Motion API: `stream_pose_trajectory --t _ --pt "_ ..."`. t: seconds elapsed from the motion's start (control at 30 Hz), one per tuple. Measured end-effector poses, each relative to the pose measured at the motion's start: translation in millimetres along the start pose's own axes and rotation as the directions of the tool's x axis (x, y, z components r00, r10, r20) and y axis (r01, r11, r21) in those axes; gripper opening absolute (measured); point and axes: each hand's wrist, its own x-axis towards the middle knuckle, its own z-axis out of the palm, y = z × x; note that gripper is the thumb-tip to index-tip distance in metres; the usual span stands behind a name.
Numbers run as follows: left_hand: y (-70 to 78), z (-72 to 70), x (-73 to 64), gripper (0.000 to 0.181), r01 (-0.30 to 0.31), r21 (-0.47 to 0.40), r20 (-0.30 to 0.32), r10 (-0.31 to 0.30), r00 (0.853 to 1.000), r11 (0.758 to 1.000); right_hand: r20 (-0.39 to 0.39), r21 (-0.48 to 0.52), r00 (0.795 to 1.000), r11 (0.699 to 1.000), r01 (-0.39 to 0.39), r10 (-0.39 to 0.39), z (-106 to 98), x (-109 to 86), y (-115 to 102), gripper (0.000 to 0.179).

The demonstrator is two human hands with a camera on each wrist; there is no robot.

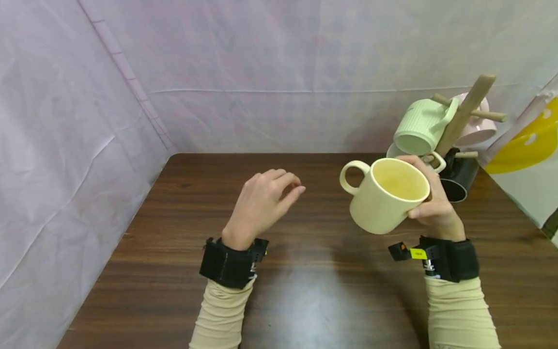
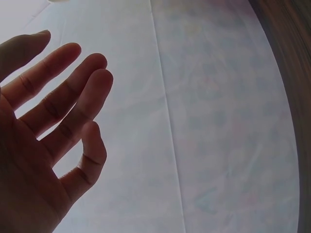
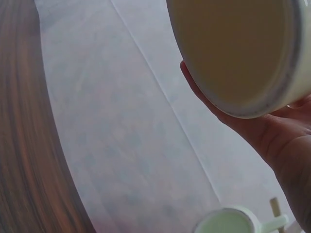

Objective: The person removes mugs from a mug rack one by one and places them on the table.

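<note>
From where I stand, the wooden mug rack [image 1: 457, 127] makes the best landmark, on the far right of the brown table [image 1: 174, 232]. In front of it and a little to its left, a pale yellow mug [image 1: 379, 208] is held up off the tabletop. The person's right hand [image 1: 436, 208] grasps it from the rack side, thumb on the near wall and fingers round the far one. The mug is tilted: its long axis runs from the base, lower and farther from the rack, to the mouth, which faces upward and leans toward the rack's side. Its handle sticks out left, directly away from the rack. The right wrist's view shows the underside.

Well to the left of the rack, the left hand [image 1: 261, 201] hovers over the table, holding nothing, its fingers loosely bent and the little finger curling most.

On the rack's left hangs a ribbed light green mug [image 1: 411, 121]; on its right, a pink mug [image 1: 477, 132]; low at its right, a black mug [image 1: 468, 177], mouth toward the person. Behind the rack hangs a pale cloth [image 1: 261, 58].
</note>
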Motion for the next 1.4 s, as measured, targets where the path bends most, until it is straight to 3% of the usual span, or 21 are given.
stream_pose_trajectory --t 0.27,0.77,1.0,1.4 --pt "3.7 0.5 0.9 0.014 -0.027 -0.02 0.014 0.027 1.0 0.999 0.072 -0.051 0.993 0.995 -0.086 0.09 12 2.8 9 0.081" --pt "14.0 5.0 4.1 0.014 -0.08 -0.019 0.037 0.08 0.996 0.997 0.15 -0.049 0.984 0.995 -0.087 0.094 16 4.8 13 0.08" --pt "16.4 7.4 5.7 0.015 -0.079 -0.014 0.042 0.08 0.996 0.997 0.129 -0.119 0.977 0.981 -0.156 0.171 19 3.4 11 0.082" --pt "18.8 9.5 6.8 0.016 -0.087 -0.021 0.044 0.088 0.995 0.996 0.202 -0.057 0.961 0.982 -0.182 0.189 24 5.2 15 0.08"
